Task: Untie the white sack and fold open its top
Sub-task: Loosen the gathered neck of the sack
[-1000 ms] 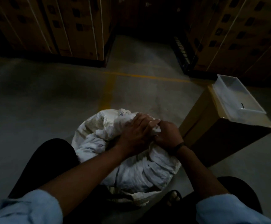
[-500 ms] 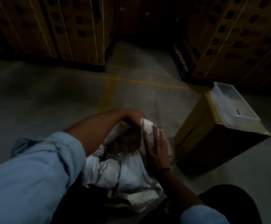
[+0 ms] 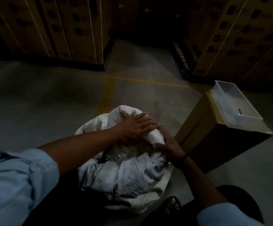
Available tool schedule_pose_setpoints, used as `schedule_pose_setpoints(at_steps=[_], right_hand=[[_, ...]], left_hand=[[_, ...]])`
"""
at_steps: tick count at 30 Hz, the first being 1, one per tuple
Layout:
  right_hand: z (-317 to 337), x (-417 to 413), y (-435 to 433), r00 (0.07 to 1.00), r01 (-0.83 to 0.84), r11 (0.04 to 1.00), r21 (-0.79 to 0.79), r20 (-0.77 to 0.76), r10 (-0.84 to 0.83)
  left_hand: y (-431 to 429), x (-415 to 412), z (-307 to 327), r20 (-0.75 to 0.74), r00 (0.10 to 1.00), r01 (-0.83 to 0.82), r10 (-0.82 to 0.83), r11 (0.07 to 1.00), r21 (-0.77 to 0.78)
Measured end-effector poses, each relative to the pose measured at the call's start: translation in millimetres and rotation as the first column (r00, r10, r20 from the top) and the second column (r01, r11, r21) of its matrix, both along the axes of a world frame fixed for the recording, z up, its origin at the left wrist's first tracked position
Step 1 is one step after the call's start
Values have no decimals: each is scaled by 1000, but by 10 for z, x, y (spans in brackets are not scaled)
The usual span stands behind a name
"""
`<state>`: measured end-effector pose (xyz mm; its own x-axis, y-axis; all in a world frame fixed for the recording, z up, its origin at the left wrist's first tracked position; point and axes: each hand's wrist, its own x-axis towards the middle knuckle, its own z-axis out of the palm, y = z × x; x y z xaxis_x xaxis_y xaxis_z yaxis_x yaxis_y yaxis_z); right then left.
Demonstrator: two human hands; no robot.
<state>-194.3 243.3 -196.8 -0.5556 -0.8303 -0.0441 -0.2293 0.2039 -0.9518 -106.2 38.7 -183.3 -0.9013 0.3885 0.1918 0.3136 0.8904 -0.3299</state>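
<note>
The white sack (image 3: 132, 175) stands on the floor between my knees, its mouth open and its top edge rolled outward. Clear, shiny contents (image 3: 124, 152) show inside the opening. My left hand (image 3: 136, 126) lies flat, fingers spread, over the far-right part of the rolled rim. My right hand (image 3: 169, 145) grips the rim on the right side, fingers curled into the cloth. A dark band sits on my right wrist.
A tall cardboard box (image 3: 217, 141) stands just right of the sack with a white plastic tray (image 3: 235, 105) on top. Stacked cartons on pallets (image 3: 64, 30) line the back. Yellow floor lines (image 3: 109, 95) cross the concrete. My sandalled foot (image 3: 172, 203) is below the sack.
The bunched, closed top has come open. My left arm swung over the sack and its hand now presses the far rim down; my right hand shifted lower onto the right rim.
</note>
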Motion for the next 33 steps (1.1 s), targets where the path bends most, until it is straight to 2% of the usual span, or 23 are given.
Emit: schedule_pose_setpoints(at_steps=[1,3,5,6,7,10,13,14,15,17,19,20,21,22,23,24,26,28,31,33], right_hand=[[22,-40,51,998,-15,1000,19,54,14],[83,-12,49,999,-34,994,101,33,30],[139,116,-46,996,-18,975,221,-85,38],[156,181,-93,982,28,959,280,-187,26],[175,266,-125,948,114,933,342,-318,1],[171,524,-103,763,406,809,424,-644,-46],[-52,698,-59,625,463,788,405,-780,34],[-137,706,-51,599,471,790,391,-800,38],[-181,693,-48,593,478,791,382,-805,31],[-196,624,-58,635,462,807,368,-772,-11],[-164,588,-54,675,406,853,328,-737,-38],[-134,578,-61,688,376,873,310,-725,-39],[-124,534,-72,719,347,886,307,-694,-41],[-107,476,-86,764,320,898,303,-642,-56],[-85,402,-101,811,295,910,293,-579,-77],[-57,325,-109,847,265,930,255,-523,-98],[-62,135,-96,894,170,967,188,-442,-72],[-57,12,-31,936,79,977,197,-353,-4],[16,-55,69,979,6,991,135,-202,21],[1,-77,63,989,39,993,111,-146,-22]], left_hand=[[-3,-17,-12,25,1000,-10,9,1000,13],[42,-85,71,136,985,-107,102,994,28],[160,-179,221,355,889,-344,288,933,104],[216,-235,220,449,830,-436,331,887,151],[266,-304,197,553,752,-540,358,817,205],[371,-427,206,706,629,-618,326,761,198],[313,-557,312,839,449,-741,306,653,159],[276,-599,390,856,443,-713,267,683,155],[207,-659,420,868,450,-670,212,722,172],[71,-796,420,848,508,-580,153,788,205],[21,-806,470,826,544,-518,146,833,194],[14,-819,484,796,590,-441,138,880,174],[38,-812,487,723,678,-359,132,918,169],[34,-798,440,571,810,-270,131,949,165],[56,-749,373,407,906,-190,116,971,146],[94,-685,281,281,958,-102,53,982,160],[105,-498,80,146,986,38,-80,963,266],[145,-295,-24,126,988,41,-91,936,350],[209,-202,-28,234,972,-137,33,886,442],[244,-304,108,350,932,-256,97,860,441]])
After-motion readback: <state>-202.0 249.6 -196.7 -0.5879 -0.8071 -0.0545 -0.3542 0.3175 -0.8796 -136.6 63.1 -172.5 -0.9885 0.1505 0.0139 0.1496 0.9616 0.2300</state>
